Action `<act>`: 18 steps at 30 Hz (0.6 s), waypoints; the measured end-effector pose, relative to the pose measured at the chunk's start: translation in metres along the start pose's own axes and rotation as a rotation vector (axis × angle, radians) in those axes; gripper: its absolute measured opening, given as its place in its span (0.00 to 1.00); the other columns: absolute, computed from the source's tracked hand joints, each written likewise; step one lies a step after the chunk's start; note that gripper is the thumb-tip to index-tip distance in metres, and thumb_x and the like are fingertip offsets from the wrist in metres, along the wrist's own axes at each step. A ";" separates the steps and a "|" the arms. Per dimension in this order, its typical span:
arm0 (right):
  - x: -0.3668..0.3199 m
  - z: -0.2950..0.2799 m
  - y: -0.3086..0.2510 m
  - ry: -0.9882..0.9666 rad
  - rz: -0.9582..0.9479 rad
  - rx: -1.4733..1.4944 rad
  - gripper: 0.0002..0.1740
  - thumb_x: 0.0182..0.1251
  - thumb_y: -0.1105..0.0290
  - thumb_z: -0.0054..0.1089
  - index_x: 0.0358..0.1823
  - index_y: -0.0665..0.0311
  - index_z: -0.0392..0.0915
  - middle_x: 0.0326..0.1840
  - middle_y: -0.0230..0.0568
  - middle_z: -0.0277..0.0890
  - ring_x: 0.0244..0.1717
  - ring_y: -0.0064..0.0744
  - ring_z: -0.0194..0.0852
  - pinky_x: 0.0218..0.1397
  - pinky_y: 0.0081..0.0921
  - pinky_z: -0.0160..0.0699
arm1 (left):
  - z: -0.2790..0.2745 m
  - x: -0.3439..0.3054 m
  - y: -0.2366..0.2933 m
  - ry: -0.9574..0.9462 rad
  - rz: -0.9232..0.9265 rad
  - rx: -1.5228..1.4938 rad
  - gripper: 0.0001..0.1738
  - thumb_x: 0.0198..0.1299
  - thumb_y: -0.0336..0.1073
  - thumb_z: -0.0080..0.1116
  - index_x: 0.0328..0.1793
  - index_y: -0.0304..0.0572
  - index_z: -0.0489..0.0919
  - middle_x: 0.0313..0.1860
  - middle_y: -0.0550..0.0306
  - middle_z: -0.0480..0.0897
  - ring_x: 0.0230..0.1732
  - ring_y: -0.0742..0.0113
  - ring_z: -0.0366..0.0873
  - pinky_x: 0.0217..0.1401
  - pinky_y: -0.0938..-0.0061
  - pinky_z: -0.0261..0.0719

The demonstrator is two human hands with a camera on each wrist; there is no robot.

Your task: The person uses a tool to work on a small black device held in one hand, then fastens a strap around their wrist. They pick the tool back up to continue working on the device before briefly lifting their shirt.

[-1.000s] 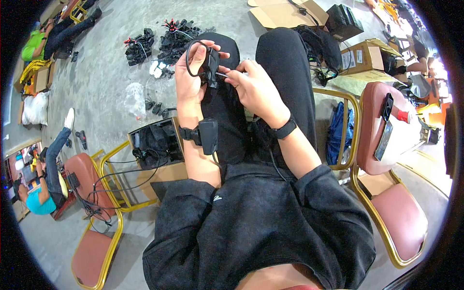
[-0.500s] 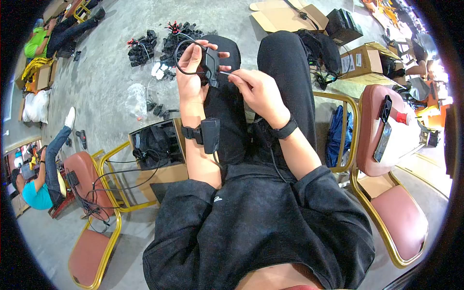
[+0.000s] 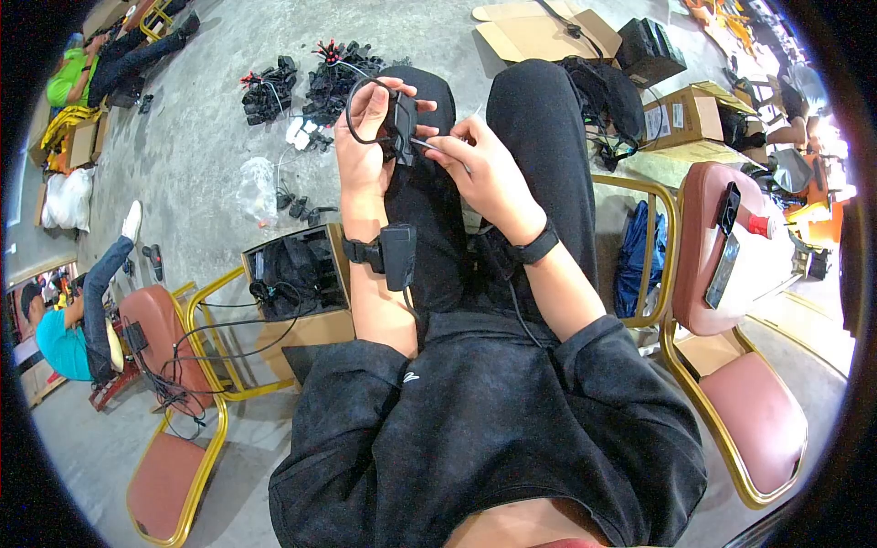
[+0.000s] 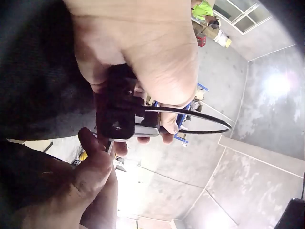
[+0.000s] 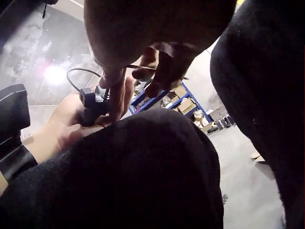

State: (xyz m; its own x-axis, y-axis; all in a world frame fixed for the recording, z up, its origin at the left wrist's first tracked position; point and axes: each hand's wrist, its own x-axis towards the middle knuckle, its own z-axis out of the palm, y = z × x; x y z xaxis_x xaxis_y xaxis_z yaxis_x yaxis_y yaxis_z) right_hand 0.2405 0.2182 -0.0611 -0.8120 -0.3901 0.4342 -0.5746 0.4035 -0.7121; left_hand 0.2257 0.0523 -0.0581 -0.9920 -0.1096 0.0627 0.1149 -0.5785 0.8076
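Note:
In the head view my left hand [image 3: 364, 151] grips a small black device [image 3: 402, 123] above the left knee, and a black cable [image 3: 351, 117] loops out beside the thumb. My right hand [image 3: 484, 173] pinches a thin grey tool [image 3: 426, 143] whose end meets the device's right side. The left wrist view shows the device [image 4: 119, 114] under the left palm [image 4: 152, 52], with the right fingers [image 4: 97, 162] close below it. In the right wrist view the right hand [image 5: 152, 38] is dark; where exactly the tool touches cannot be told.
Bundles of black parts [image 3: 343, 82] lie on the floor ahead. An open box [image 3: 329, 324] of black items stands at the left, near a chair with cables [image 3: 160, 320]. On the right are a chair [image 3: 713, 274] holding a phone-like object, and cartons [image 3: 692, 110]. Other people sit at the left.
The right fingers have shifted along the tool and now spread more, with a thin length showing above and below them. The left hand has turned the device slightly.

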 end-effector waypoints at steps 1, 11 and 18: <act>0.000 0.000 0.001 0.000 0.002 0.000 0.08 0.61 0.67 0.64 0.39 0.63 0.81 0.32 0.43 0.68 0.32 0.41 0.70 0.37 0.33 0.72 | 0.000 0.000 -0.001 -0.003 0.004 0.003 0.15 0.69 0.42 0.52 0.48 0.36 0.77 0.43 0.47 0.81 0.43 0.45 0.83 0.34 0.57 0.89; -0.003 0.000 0.001 -0.053 0.143 0.099 0.08 0.65 0.64 0.60 0.40 0.59 0.81 0.29 0.44 0.70 0.30 0.48 0.73 0.32 0.37 0.73 | 0.000 -0.002 -0.001 -0.010 0.016 0.004 0.16 0.69 0.43 0.52 0.48 0.36 0.77 0.44 0.47 0.81 0.43 0.45 0.83 0.34 0.57 0.89; -0.001 -0.002 -0.001 0.006 0.099 0.064 0.07 0.65 0.65 0.60 0.40 0.58 0.81 0.28 0.43 0.69 0.29 0.46 0.73 0.32 0.36 0.72 | -0.001 -0.001 -0.001 0.005 0.034 -0.036 0.16 0.69 0.43 0.51 0.49 0.36 0.77 0.44 0.46 0.80 0.43 0.44 0.83 0.34 0.56 0.89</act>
State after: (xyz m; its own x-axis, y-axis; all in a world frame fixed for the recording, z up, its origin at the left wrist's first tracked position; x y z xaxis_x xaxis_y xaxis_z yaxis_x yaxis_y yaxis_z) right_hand 0.2420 0.2201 -0.0600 -0.8650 -0.3464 0.3631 -0.4842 0.3858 -0.7853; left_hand 0.2271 0.0522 -0.0597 -0.9873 -0.1334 0.0865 0.1501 -0.6031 0.7834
